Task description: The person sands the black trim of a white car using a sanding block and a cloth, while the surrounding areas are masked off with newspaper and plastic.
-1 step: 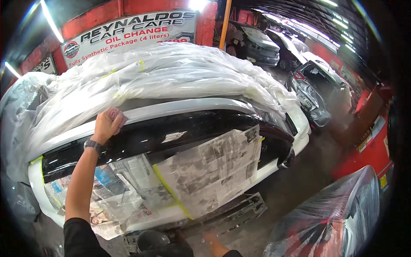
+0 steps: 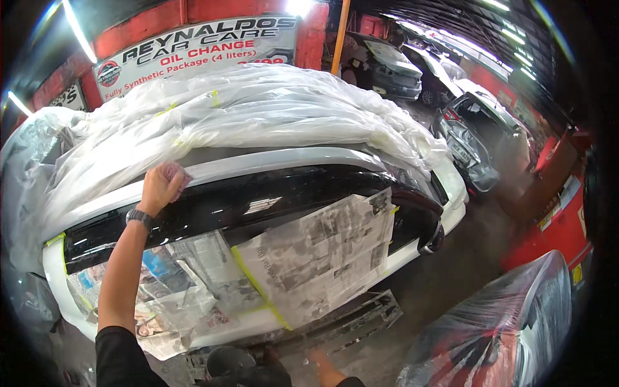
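Note:
My left hand (image 2: pixel 159 189), with a dark watch on its wrist, is closed round a crumpled pinkish cloth (image 2: pixel 176 174). It presses on the pale roof rail edge (image 2: pixel 258 159) of a car, just above the glossy black side window area (image 2: pixel 213 200). Sheets of newspaper (image 2: pixel 316 258), joined with yellow-green masking tape (image 2: pixel 258 287), cover much of the car's side. Low in the picture, my right hand (image 2: pixel 320 362) hangs near my body, away from the car. It is blurred and dim, so its fingers cannot be made out.
Clear plastic sheeting (image 2: pixel 258 109) drapes over the car's roof. At lower right stands a plastic-wrapped red and white object (image 2: pixel 496 329). A dark bucket-like container (image 2: pixel 229 361) is by my feet. Other cars (image 2: pixel 383 64) and a damaged silver one (image 2: pixel 467 142) are parked farther right.

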### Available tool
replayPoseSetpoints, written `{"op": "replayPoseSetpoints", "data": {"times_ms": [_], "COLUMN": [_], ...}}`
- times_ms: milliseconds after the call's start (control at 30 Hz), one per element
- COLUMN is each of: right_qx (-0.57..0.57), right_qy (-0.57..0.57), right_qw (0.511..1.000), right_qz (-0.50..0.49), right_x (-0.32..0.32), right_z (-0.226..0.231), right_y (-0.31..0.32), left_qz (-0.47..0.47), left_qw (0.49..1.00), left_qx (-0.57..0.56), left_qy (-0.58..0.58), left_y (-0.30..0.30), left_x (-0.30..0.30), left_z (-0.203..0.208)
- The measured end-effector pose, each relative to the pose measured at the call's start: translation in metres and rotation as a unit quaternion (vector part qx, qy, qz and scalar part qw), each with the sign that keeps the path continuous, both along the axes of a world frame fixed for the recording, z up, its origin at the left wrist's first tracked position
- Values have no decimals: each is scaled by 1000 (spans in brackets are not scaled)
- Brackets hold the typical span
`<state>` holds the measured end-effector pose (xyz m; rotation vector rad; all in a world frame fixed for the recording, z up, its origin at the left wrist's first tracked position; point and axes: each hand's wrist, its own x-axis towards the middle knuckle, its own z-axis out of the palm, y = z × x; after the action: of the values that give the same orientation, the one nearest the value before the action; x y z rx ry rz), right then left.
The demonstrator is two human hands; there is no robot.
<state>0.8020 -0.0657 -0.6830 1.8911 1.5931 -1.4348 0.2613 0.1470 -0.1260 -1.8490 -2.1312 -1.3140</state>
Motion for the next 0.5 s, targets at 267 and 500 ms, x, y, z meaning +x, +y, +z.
{"op": "replayPoseSetpoints", "data": {"times_ms": [267,500], "right_qx": [-5,78], "right_qy": [-25,-49], "right_qw": [970,930], "right_qz": [-242,-355], "right_x": [-36,1], "right_z": [157,42], "right_y": [-13,-28], "left_qz": [36,50], "left_qw": [979,963], "left_qx": [20,-8], "left_qy": [202,263], "left_y": [-72,-122], "left_x": [-113,-206], "left_z": [-14,-21]}}
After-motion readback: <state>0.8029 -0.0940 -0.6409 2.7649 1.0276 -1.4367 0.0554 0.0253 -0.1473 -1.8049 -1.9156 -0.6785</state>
